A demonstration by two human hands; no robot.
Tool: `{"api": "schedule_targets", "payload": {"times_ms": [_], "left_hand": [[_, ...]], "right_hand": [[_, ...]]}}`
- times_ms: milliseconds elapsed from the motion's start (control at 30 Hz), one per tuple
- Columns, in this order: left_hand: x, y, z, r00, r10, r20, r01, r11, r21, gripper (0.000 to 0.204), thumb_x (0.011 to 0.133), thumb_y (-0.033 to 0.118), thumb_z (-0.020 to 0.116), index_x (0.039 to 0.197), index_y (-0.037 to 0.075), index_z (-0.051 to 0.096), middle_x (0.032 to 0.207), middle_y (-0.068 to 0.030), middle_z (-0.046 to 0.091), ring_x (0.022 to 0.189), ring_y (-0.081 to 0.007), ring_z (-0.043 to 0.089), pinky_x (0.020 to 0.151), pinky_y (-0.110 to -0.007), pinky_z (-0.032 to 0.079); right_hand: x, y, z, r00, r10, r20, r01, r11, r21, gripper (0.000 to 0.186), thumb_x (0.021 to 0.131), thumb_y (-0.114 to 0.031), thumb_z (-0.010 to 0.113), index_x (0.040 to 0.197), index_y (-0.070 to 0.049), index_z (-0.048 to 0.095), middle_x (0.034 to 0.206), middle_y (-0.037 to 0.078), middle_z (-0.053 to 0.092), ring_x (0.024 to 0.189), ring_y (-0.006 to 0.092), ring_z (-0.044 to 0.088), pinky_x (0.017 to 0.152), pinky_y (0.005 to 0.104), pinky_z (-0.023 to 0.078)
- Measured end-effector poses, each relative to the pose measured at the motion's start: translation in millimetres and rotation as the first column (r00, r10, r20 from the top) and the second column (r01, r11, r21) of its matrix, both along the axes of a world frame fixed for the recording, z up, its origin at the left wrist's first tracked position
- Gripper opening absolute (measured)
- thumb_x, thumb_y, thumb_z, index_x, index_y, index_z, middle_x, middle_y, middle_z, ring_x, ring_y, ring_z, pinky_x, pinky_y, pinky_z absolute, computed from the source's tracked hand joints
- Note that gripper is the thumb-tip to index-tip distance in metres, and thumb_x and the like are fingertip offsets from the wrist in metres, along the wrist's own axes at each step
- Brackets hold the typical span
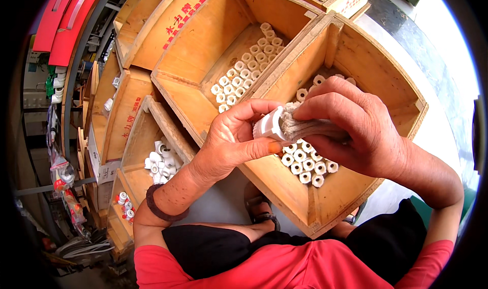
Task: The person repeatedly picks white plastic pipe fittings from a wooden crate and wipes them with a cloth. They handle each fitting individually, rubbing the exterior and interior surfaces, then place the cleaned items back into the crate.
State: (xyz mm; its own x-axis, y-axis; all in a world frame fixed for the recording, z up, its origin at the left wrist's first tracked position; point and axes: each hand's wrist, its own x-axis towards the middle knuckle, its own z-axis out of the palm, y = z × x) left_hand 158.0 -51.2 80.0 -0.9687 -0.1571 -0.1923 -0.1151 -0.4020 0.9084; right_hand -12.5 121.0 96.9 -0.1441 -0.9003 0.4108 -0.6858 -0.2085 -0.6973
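My left hand [226, 139] pinches a white plastic pipe fitting [268, 125] with flat ribbed sides between thumb and fingers. Bunched beige cloth [317, 129] is gripped in my right hand [358, 126], its frayed end pressed against the open end of the fitting. Whether any of it reaches inside cannot be seen. Both hands are held above a wooden crate [282, 192], where several white fittings with dark centre holes [305, 164] stand close together. My hands and forearms cover part of that crate.
Beside it, a second wooden crate [185, 60] holds rows of white hexagonal fittings [249, 67]. Lower left, a smaller bin [137, 151] contains a pile of white fittings [162, 162]; red-and-white pieces [125, 206] lie below. More crates and shelving line the left.
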Motion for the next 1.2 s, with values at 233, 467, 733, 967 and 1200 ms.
{"api": "schedule_targets", "payload": {"times_ms": [233,467,733,967,1200], "left_hand": [[-1,-4,0,0.996,-0.015,-0.088,-0.006,0.973,-0.232,0.051,0.079,0.003,0.075,0.125,-0.002,0.052,0.115,-0.0086,0.058,0.105,-0.0185,0.059,0.091,-0.034,0.05],[-1,-6,0,0.989,-0.039,-0.143,-0.036,0.876,-0.482,0.048,0.074,-0.004,0.075,0.118,-0.002,0.056,0.119,-0.0118,0.053,0.114,-0.0205,0.052,0.1,-0.034,0.04],[-6,-4,7,0.946,-0.138,-0.292,-0.216,0.403,-0.889,0.047,0.067,-0.006,0.076,0.111,0.005,0.062,0.11,-0.0122,0.058,0.104,-0.0242,0.058,0.09,-0.034,0.046],[-7,-5,10,0.92,-0.151,-0.36,-0.319,0.242,-0.916,0.055,0.062,-0.011,0.074,0.114,0.006,0.063,0.108,-0.0117,0.057,0.095,-0.0245,0.06,0.08,-0.033,0.051],[-9,0,9,0.904,-0.24,-0.353,-0.331,0.129,-0.935,0.055,0.061,-0.008,0.077,0.112,0.004,0.06,0.105,-0.0134,0.06,0.094,-0.0271,0.061,0.081,-0.034,0.05]], "right_hand": [[-1,0,-9,0.981,0.026,0.191,-0.024,1.0,-0.009,0.033,0.075,-0.009,0.077,0.103,-0.003,0.061,0.095,0.012,0.06,0.087,0.0265,0.063,0.071,0.031,0.051],[5,4,-11,0.807,-0.044,0.589,-0.081,0.979,0.185,0.024,0.087,-0.013,0.07,0.104,-0.001,0.058,0.088,0.006,0.064,0.079,0.0115,0.063,0.067,0.0262,0.053],[7,4,-10,0.541,-0.257,0.8,-0.202,0.884,0.421,0.031,0.091,-0.02,0.067,0.112,-0.003,0.053,0.079,0.003,0.06,0.061,0.008,0.06,0.041,0.022,0.048],[2,2,2,0.506,-0.409,0.759,-0.234,0.782,0.578,0.035,0.09,-0.028,0.067,0.108,-0.001,0.053,0.073,0.003,0.058,0.048,0.0094,0.056,0.034,0.0244,0.043],[-2,0,-14,0.657,-0.373,0.655,-0.116,0.808,0.577,0.027,0.087,-0.02,0.065,0.099,0.002,0.056,0.067,0.004,0.059,0.05,0.0078,0.056,0.041,0.0249,0.044]]}}
